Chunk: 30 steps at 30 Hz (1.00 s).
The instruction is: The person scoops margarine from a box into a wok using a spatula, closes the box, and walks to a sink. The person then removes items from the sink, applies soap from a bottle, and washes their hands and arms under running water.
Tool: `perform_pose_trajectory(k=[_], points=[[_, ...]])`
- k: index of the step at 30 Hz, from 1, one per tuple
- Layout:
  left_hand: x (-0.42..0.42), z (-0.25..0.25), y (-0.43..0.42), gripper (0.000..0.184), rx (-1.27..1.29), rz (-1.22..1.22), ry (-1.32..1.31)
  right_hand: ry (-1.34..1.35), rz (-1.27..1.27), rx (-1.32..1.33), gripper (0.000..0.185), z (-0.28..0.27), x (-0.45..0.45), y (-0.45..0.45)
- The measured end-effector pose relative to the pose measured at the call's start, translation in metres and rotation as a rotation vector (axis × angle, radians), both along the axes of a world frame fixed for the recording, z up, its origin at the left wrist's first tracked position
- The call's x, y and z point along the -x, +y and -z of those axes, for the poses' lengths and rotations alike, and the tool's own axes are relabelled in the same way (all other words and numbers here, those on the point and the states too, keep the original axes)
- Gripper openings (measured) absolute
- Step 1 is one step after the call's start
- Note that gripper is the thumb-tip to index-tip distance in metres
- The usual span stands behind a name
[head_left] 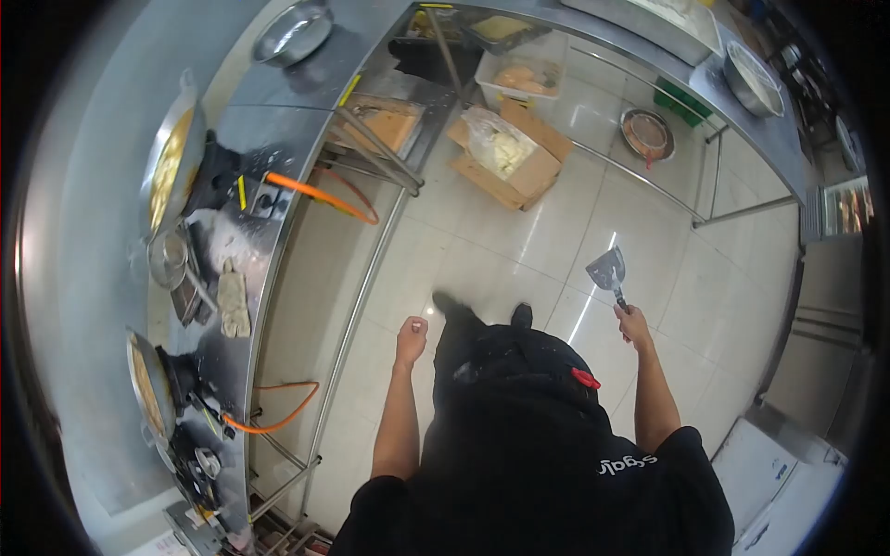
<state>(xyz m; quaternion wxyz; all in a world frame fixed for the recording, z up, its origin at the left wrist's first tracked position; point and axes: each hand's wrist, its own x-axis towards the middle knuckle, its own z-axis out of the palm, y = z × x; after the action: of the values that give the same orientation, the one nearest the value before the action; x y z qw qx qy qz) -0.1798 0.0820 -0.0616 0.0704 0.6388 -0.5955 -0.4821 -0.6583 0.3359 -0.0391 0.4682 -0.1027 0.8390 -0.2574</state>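
My right hand (633,325) is wrapped around the handle of a scraper (607,270). Its wide, flat blade points up and away from me over the tiled floor, with pale smears on it. My left hand (412,339) hangs to the left of my legs, its fingers curled in, and I see nothing held in it. It touches nothing, and the steel worktable is the closest thing on that side.
A wok of yellow oil (171,171), a strainer (170,259), a cloth glove (234,298) and another wok (148,385) are along the left worktable. Orange hoses (320,194) stick out from it. Ahead, an open carton (521,159) and a round pan (647,135) stand on the floor.
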Motion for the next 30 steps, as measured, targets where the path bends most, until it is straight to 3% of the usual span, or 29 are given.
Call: perform_pose_trajectory(k=[8, 11, 14, 18, 20, 21, 22, 24, 25, 28, 30], points=[[0.030, 0.071, -0.107, 0.019, -0.288, 0.021, -0.220, -0.021, 0.250, 0.015, 0.032, 0.001, 0.019, -0.075], [0.043, 0.104, -0.163, 0.023, -0.350, 0.036, -0.316, 0.184, 0.117, -0.019, 0.030, 0.016, 0.036, -0.115], [0.053, 0.144, -0.225, 0.026, -0.351, 0.070, -0.342, 0.219, 0.112, -0.083, 0.032, 0.028, 0.054, -0.157], [0.132, 0.172, -0.333, 0.022, -0.122, 0.096, -0.227, 0.279, 0.025, -0.079, 0.035, 0.023, 0.096, -0.264], [0.225, 0.097, -0.384, 0.027, -0.383, -0.035, -0.107, 0.301, -0.012, -0.061, 0.035, 0.026, 0.112, -0.312], [0.253, 0.096, -0.402, 0.029, -0.367, -0.004, -0.084, 0.313, -0.020, -0.040, 0.035, 0.032, 0.120, -0.340], [0.276, 0.106, -0.416, 0.031, -0.351, 0.025, -0.059, 0.326, -0.030, -0.018, 0.034, 0.037, 0.126, -0.368], [0.316, 0.148, -0.440, 0.034, -0.318, 0.084, -0.061, 0.358, -0.221, -0.273, 0.029, 0.037, 0.141, -0.441], [0.334, 0.174, -0.450, 0.036, -0.302, 0.108, -0.065, 0.387, -0.322, -0.336, 0.027, 0.053, 0.147, -0.470], [0.399, 0.234, -0.468, 0.044, -0.390, -0.129, 0.033, 0.514, -0.495, -0.114, 0.022, 0.165, 0.172, -0.527], [0.427, 0.302, -0.465, 0.052, -0.429, -0.276, 0.082, 0.463, -0.630, -0.110, 0.015, 0.233, 0.185, -0.581]])
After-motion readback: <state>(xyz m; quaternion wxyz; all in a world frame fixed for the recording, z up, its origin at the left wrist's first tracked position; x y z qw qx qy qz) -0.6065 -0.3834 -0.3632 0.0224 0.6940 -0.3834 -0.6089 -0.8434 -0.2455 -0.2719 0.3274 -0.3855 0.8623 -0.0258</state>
